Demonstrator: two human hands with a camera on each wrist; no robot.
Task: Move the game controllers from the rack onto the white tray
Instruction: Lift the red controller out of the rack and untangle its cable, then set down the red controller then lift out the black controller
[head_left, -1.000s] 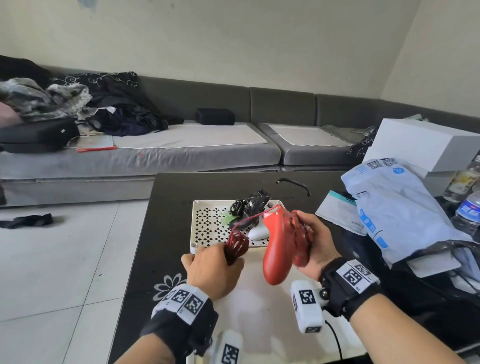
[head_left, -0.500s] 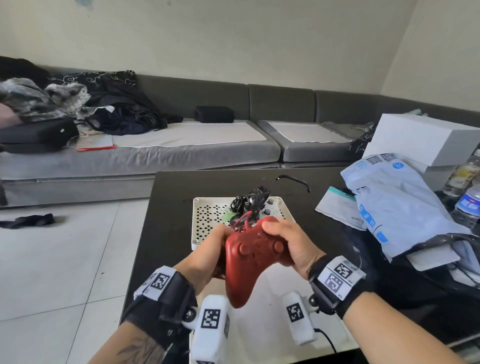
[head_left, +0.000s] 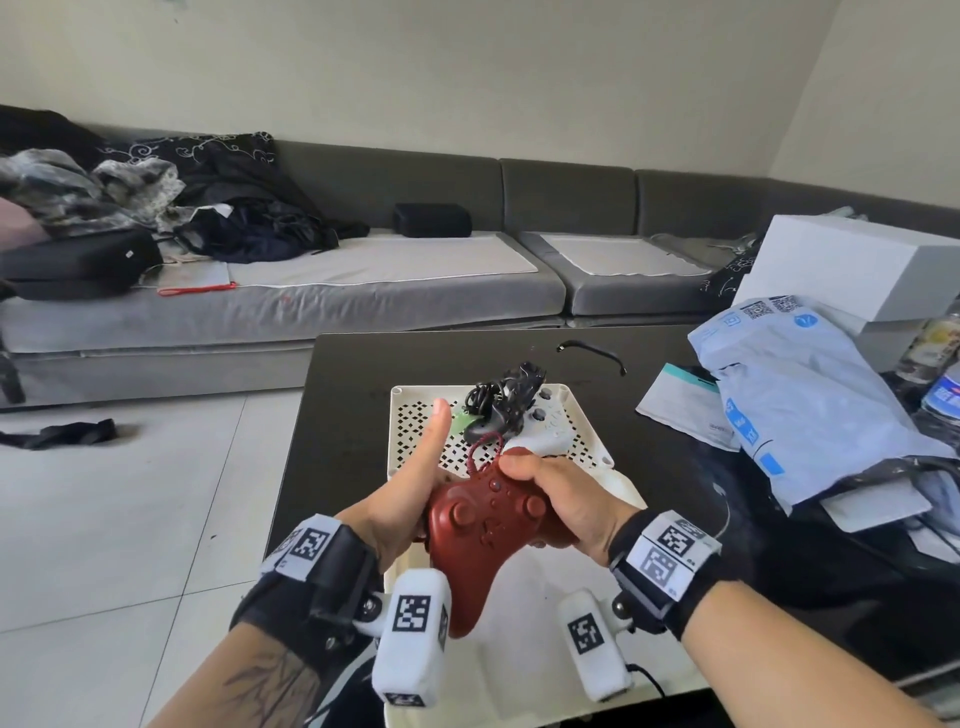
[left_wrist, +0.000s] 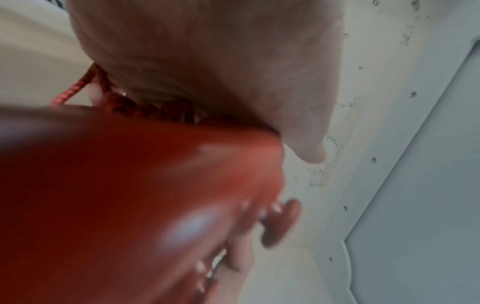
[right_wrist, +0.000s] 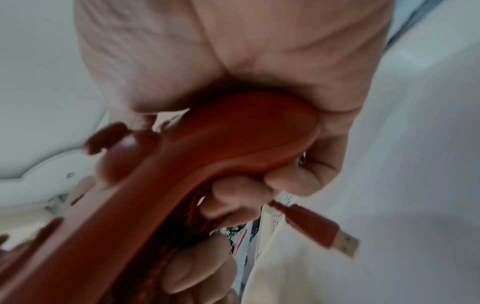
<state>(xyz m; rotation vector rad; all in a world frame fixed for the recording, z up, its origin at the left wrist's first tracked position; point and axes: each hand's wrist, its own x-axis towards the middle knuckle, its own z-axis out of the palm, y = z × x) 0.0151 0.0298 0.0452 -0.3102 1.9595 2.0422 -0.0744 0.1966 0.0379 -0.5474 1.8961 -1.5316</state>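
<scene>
Head view: a glossy red plastic game controller is held in the air by both hands, just on the near side of a white perforated tray that lies on a black glossy table. The right hand is curled round the controller's right grip, thumb laid across its top edge. The left hand is set against the left grip with its thumb raised straight up; whether its fingers are closed behind the controller cannot be told in this view. A white game controller and a bundle of black cable lie on the tray's far half. A braided red cable rises from the red controller's top toward the tray.

Left wrist view: the red controller fills the frame, blurred, with the red cable pressed beneath the palm.

Right wrist view: the fingers are wrapped under the red grip, and a red USB plug hangs free beside them.
</scene>
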